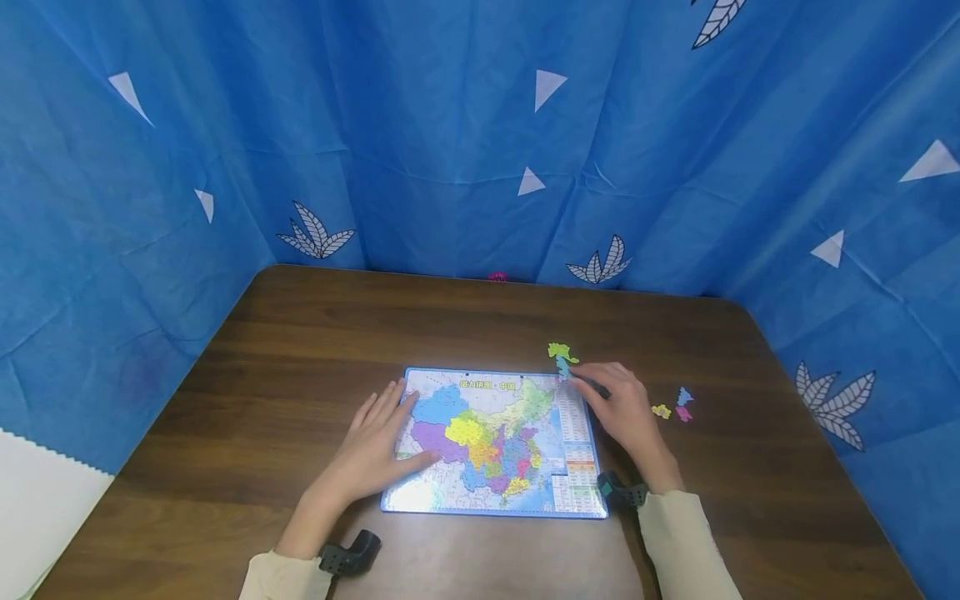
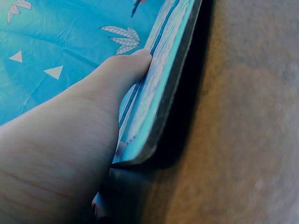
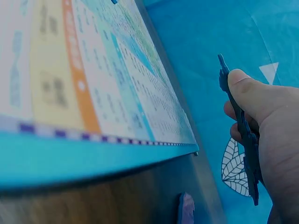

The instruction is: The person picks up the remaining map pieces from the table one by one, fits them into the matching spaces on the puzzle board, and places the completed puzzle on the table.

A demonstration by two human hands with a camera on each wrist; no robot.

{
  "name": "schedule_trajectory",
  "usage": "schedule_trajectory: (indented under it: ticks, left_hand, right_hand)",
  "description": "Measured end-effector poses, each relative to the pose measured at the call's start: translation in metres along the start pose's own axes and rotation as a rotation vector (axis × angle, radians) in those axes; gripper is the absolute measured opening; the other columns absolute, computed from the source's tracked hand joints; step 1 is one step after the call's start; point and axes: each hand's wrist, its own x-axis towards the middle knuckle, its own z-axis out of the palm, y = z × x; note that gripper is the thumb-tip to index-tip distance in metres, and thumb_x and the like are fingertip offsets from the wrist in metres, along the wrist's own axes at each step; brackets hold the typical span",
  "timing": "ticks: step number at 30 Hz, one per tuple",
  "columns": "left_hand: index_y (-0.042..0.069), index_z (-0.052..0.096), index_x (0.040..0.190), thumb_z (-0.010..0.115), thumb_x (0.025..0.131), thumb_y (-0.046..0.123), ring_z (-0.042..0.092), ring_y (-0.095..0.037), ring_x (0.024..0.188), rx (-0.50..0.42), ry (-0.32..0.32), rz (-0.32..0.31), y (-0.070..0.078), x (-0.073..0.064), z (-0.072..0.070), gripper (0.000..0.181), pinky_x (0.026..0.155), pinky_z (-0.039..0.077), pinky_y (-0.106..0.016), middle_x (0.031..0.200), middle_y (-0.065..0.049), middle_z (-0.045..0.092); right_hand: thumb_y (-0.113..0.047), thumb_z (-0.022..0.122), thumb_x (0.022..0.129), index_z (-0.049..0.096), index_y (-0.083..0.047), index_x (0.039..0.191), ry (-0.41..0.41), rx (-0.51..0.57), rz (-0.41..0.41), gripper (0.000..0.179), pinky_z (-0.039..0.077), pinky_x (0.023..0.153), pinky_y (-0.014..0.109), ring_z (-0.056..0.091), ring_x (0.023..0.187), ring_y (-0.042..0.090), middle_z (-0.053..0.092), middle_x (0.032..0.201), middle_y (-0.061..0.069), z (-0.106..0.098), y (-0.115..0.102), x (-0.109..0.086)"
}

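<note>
A map puzzle board (image 1: 480, 500) with a blue rim and colourful map pieces lies on the table. My left hand (image 1: 381, 446) rests flat on the board's left side, fingers spread; in the left wrist view its thumb (image 2: 126, 67) lies along the board's face. Over the upper right corner, my right hand (image 1: 621, 404) pinches a thin, dark-edged puzzle piece (image 3: 251, 161) between thumb and fingers. That piece shows edge-on in the right wrist view, so its printed face is hidden. Close to the right fingertips are a light blue piece (image 1: 563, 367) and a green piece (image 1: 558, 350).
Right of the right hand lie a yellow piece (image 1: 661, 411), a blue piece (image 1: 685, 396) and a pink piece (image 1: 684, 413). Blue curtains (image 1: 450, 125) hang behind the wooden table (image 1: 300, 325) and along its sides.
</note>
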Motion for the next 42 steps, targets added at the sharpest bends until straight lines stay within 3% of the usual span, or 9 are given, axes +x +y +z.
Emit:
schedule_trajectory:
  ticks: [20,32,42]
  left_hand:
    - [0.008,0.038,0.159,0.068,0.084,0.070,0.016,-0.037,0.159,0.001,0.003,-0.003,-0.001,0.001,0.001,0.102,0.126,0.011,-0.061,0.171,-0.015,0.021]
    - [0.006,0.038,0.159,0.068,0.086,0.068,0.016,-0.038,0.159,-0.007,0.002,0.009,0.000,0.000,-0.002,0.101,0.126,0.010,-0.061,0.171,-0.016,0.020]
    - [0.006,0.037,0.159,0.067,0.086,0.068,0.016,-0.036,0.159,-0.005,0.003,0.014,0.000,0.000,-0.001,0.101,0.126,0.010,-0.061,0.171,-0.016,0.021]
  right_hand:
    - [-0.016,0.080,0.092,0.077,-0.015,0.121,-0.039,0.003,-0.016,0.029,0.056,0.096,0.053,0.067,0.114,0.025,0.076,0.120,0.005,0.005,-0.013,0.006]
    - [-0.014,0.080,0.091,0.079,-0.013,0.115,-0.021,0.014,-0.120,0.024,0.057,0.096,0.047,0.068,0.110,0.022,0.078,0.113,0.003,0.013,-0.017,0.008]
    - [-0.015,0.081,0.090,0.080,-0.016,0.115,-0.054,0.019,-0.111,0.025,0.058,0.097,0.048,0.069,0.112,0.022,0.078,0.114,0.001,0.016,-0.025,0.007]
